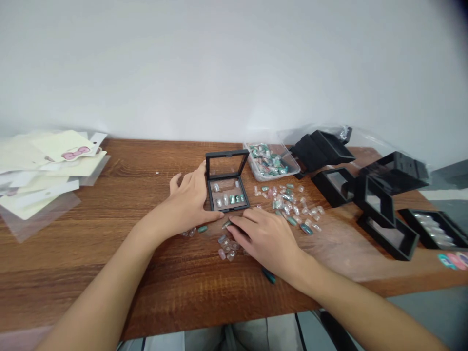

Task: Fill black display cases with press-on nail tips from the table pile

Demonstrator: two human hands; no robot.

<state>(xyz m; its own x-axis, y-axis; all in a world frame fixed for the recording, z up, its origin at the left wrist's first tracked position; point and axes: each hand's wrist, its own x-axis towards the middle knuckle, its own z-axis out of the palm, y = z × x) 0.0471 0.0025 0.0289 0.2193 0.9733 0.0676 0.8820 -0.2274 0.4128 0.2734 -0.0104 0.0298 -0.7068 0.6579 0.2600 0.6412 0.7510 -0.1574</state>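
Forearms (104, 287) of the person enter from the bottom edge, bare, above a wood-grain table (69, 287); trousers (241, 336) show just below its near edge.

Left hand (186, 200): fingers spread, no pinch observed, wrapped along the left side of an open black display box (228, 199) and touching it. The box sits flat on the table, its transparent lid (224, 165) standing upright on the far side. Its base holds several press-on nails (225, 199), some silver-toned, some green.

Right hand (265, 239): fingers curled downward, and one fingertip (234, 222) rests at a green press-on nail (226, 224) just in front of the box. Whether that nail is pinched cannot be determined, as the fingers partly hide it.

Loose nails (226, 248) lie in a small group under and left of the right hand's fingers; a dark teal nail (268, 275) lies apart, nearer the table edge. A wider scatter of nails (287, 207) spreads to the right of the box, beyond the right hand, below a transparent plastic tray (271, 162) filled with more nails.

Further right stand several black display boxes (387, 229) — one holding silver-toned nails (435, 229). At far left, printed cards with a pink bow (75, 153) and transparent sleeves (38, 214) lie stacked, partly overhanging the table.
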